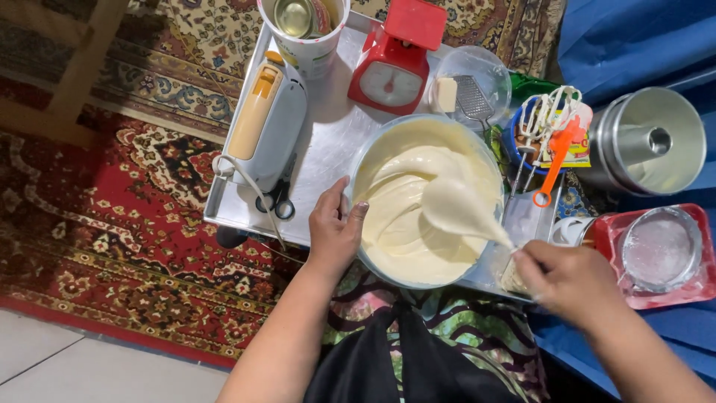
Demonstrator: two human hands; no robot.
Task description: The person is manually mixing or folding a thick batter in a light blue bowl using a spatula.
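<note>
Folding pale batter [406, 224] in clear bowl [363, 257] on metal tray [328, 142]. Spatula [462, 209] lifted, blade fully coated, tilted over right half of bowl. Right hand [570, 280] clenched around spatula handle just past bowl rim. Left hand [335, 227] gripping bowl's left rim, thumb over edge, steadying.

Progress, judging by look: batter smooth, glossy, uniform cream, no streaks or dry patches on surface. Mixing looks mostly done; final folds probably left. Can't see bottom of bowl.

Around bowl: hand mixer [268, 123] lying on tray's left, beaters off; scissors [280, 200] beside it. Red kitchen scale [395, 63] at tray's far edge, white tub [306, 30] next to it. Small glass bowl [473, 89] behind, with butter piece and strainer. Whisk beaters [548, 112] and orange scraper [558, 157] in blue cup. Tube cake pan [649, 142] on its side, well right, still unfilled. Red tray [697, 280] with sieve [660, 250] near right hand.
</note>
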